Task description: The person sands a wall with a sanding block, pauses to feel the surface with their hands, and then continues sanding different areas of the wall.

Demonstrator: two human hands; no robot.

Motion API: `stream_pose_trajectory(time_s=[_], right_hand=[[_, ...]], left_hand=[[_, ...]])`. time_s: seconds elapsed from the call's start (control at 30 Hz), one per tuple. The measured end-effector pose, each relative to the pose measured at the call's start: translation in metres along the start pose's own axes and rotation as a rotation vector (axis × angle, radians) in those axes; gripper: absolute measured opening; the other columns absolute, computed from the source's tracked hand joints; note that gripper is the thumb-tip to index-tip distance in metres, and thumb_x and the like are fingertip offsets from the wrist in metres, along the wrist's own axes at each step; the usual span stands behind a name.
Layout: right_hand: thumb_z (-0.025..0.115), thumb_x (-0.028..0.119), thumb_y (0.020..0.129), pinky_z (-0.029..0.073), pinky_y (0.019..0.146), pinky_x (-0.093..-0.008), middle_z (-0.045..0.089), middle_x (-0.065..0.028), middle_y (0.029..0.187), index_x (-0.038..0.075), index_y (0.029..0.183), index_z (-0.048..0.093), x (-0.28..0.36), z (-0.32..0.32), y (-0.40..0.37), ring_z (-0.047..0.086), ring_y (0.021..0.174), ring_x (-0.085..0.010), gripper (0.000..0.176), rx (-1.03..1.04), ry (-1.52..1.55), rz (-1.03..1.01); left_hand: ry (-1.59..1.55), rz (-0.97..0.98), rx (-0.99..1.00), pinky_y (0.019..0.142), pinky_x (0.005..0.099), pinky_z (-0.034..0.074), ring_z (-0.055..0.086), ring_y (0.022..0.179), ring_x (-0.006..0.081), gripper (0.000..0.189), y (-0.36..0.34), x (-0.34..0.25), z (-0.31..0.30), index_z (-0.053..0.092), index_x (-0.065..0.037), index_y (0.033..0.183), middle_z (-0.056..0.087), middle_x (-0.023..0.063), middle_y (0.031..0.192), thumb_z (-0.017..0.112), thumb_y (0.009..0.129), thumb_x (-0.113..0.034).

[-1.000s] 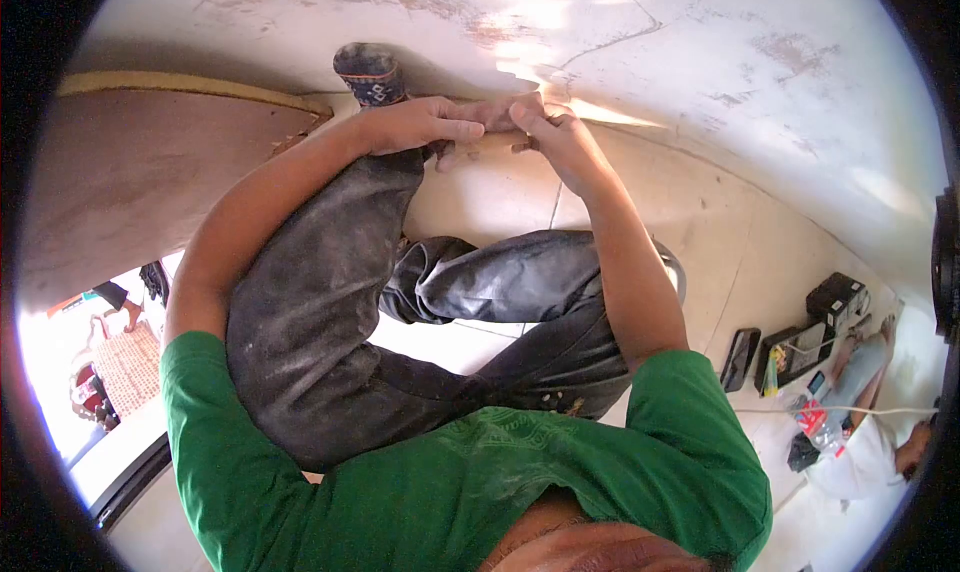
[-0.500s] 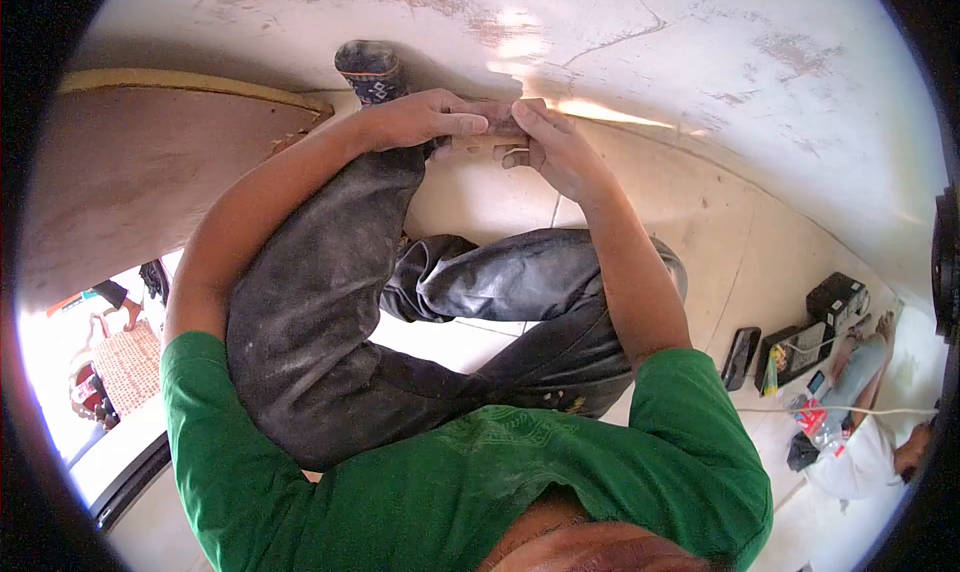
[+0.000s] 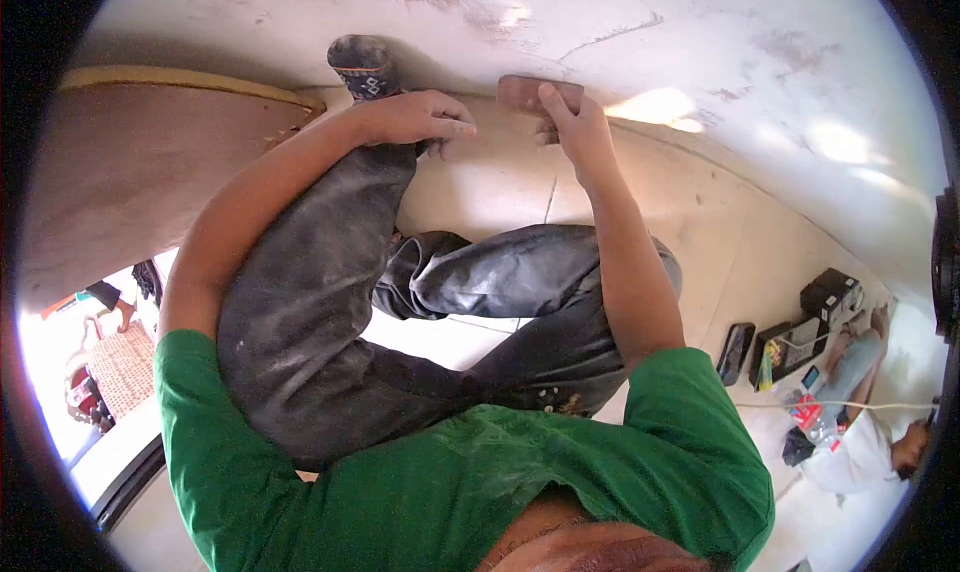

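Observation:
My right hand (image 3: 578, 127) grips a piece of sandpaper (image 3: 520, 93), a flat reddish-brown rectangle, thumb on its near face and fingers curled behind it. The sandpaper sits close to the base of the white wall (image 3: 620, 32), which has brownish smudged patches. To its left, above my raised knee, my left hand (image 3: 432, 120) is empty, thumb stretched out and fingers loosely bent apart. Just beyond that hand is my foot in a dark patterned sock (image 3: 365, 67), near the wall.
A brown board with a yellowish edge (image 3: 180, 172) stands at left. On the tiled floor at right lie a phone (image 3: 736, 352), a black box (image 3: 830, 292), a plastic bottle (image 3: 822, 424) and a cable (image 3: 870, 406). Another person (image 3: 850, 452) is at far right.
My left hand has let go of the sandpaper and drawn slightly left. My right hand now holds it alone, shifted a little right and up toward the wall.

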State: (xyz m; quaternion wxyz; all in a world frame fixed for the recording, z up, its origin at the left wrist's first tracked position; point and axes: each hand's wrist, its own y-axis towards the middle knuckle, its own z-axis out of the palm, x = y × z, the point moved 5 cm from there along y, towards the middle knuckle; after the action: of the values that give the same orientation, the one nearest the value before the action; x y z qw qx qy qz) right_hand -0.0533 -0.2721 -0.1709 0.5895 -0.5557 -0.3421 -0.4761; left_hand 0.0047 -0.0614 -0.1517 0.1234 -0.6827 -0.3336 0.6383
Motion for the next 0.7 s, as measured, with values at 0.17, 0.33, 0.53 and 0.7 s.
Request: stream_pose_trajectory(time_s=[0.17,0.33,0.53,0.7], right_hand=[[0.063,0.033,0.094,0.049,0.056,-0.0268,0.068,-0.0084,0.086,-0.005,0.105,0.065,-0.001,-0.006,0.004,0.061,0.062,-0.0126,0.039,-0.025,-0.026,-0.084],[0.065,0.036,0.092,0.050,0.059,-0.0269,0.069,-0.0091,0.084,-0.003,0.104,0.067,-0.005,-0.001,0.007,0.065,0.067,-0.0142,0.040,-0.028,-0.158,-0.081],[0.066,0.037,0.091,0.051,0.058,-0.0274,0.070,-0.0099,0.084,-0.005,0.103,0.066,0.012,-0.003,0.000,0.066,0.066,-0.0156,0.043,-0.069,-0.065,-0.196],[0.064,0.035,0.093,0.051,0.058,-0.0277,0.071,-0.0105,0.084,-0.006,0.104,0.065,-0.009,-0.004,0.011,0.067,0.065,-0.0156,0.043,-0.067,-0.152,-0.154]], left_hand=[[-0.028,-0.022,-0.037,0.065,0.0263,0.047,0.058,0.068,0.0113,0.036,-0.003,-0.004,-0.002,0.063,-0.001,0.107,0.062,0.0034,0.077,0.056,0.097,-0.034],[-0.021,-0.015,-0.054,0.064,0.0265,0.048,0.058,0.068,0.0116,0.035,-0.001,-0.002,-0.003,0.063,0.000,0.106,0.062,0.0036,0.077,0.055,0.097,-0.034],[0.057,-0.007,-0.079,0.064,0.0271,0.048,0.058,0.068,0.0120,0.035,-0.002,-0.001,-0.005,0.063,0.000,0.106,0.062,0.0040,0.076,0.053,0.098,-0.033],[0.003,-0.035,-0.059,0.064,0.0271,0.048,0.058,0.068,0.0123,0.034,0.001,-0.004,-0.002,0.062,0.000,0.107,0.062,0.0043,0.076,0.053,0.098,-0.031]])
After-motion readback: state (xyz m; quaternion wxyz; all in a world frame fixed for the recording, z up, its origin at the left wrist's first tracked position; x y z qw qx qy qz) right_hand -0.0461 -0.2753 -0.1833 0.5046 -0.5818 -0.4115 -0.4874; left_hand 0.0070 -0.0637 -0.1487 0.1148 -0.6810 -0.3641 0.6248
